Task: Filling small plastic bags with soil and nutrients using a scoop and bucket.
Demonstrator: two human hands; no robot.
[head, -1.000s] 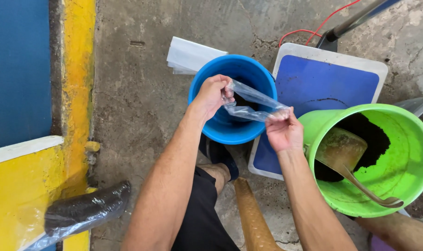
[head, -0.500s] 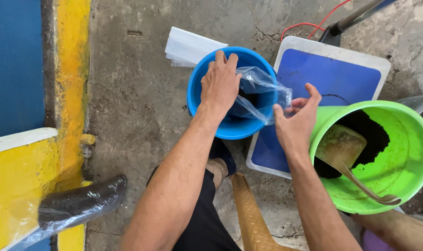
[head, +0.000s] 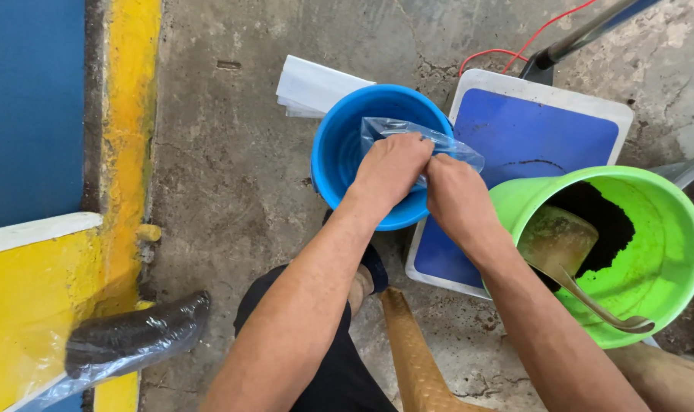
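Observation:
Both my hands grip a clear plastic bag (head: pixel 408 131) over a blue bucket (head: pixel 339 156). My left hand (head: pixel 391 169) pinches the bag's near edge above the bucket's middle. My right hand (head: pixel 455 194) holds the same edge just to the right, knuckles touching the left hand. The bag lies across the bucket's far right rim and looks limp. What is inside the bucket is mostly hidden by my hands.
A green bucket (head: pixel 667 259) with dark soil and a metal scoop (head: pixel 560 244) stands at right. A blue-and-white flat scale (head: pixel 537 130) lies behind it. White folded sheets (head: pixel 312 88) sit beyond the blue bucket. A filled dark bag (head: pixel 133 336) lies bottom left by a yellow edge.
My hands have come together over the blue bucket. The bag, held spread open between them earlier, is now gathered under both hands.

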